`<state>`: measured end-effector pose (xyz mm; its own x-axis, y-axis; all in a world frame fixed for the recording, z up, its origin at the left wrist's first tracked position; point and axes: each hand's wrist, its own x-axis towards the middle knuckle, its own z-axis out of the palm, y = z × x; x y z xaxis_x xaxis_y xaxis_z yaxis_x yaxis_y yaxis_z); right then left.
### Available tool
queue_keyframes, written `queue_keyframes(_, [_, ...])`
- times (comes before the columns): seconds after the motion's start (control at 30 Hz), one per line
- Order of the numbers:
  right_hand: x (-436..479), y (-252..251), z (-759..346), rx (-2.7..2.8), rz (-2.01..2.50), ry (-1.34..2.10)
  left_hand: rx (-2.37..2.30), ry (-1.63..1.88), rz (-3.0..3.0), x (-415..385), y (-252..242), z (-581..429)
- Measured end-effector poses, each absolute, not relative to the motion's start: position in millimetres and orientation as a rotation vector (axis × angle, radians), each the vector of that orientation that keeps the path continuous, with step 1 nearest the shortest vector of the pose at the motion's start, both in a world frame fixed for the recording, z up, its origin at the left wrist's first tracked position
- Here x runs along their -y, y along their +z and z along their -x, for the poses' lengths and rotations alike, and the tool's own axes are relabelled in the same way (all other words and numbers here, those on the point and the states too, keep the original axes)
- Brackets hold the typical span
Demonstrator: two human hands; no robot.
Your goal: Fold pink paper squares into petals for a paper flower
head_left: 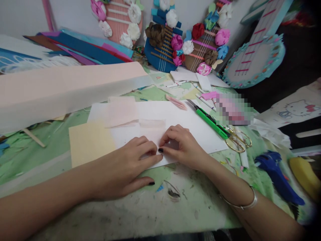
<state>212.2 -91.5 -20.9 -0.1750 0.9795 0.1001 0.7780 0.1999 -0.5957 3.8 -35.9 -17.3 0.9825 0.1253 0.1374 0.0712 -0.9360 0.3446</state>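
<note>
A white sheet (200, 134) lies on the table under both hands. On it, a strip of pale pink paper (152, 124) with a folded upper edge runs down beneath my fingers. My left hand (132, 167) rests over its lower end, index finger stretched out, other fingers bent, thumb apart on the table side. Meeting it from the right, my right hand (182, 145) is curled with thumb and fingers pinched at the paper; the exact grip is partly hidden. A larger pink piece (121, 112) and a yellow paper square (87, 144) lie to the left.
A green utility knife (210, 122) and gold-handled scissors (240, 140) lie at right, near a blue glue gun (278, 175) and yellow tape roll (306, 177). Folded pink paper (62, 83) stretches along the left. Paper-flower-decorated instruments (160, 50) stand behind.
</note>
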Motion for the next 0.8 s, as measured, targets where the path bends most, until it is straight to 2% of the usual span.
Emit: queue_keyframes(0.8, [98.9,-11.7,-211.1,2.07,1.689,0.566,-0.152,0.263,-2.706,36.9,-15.1,0.1])
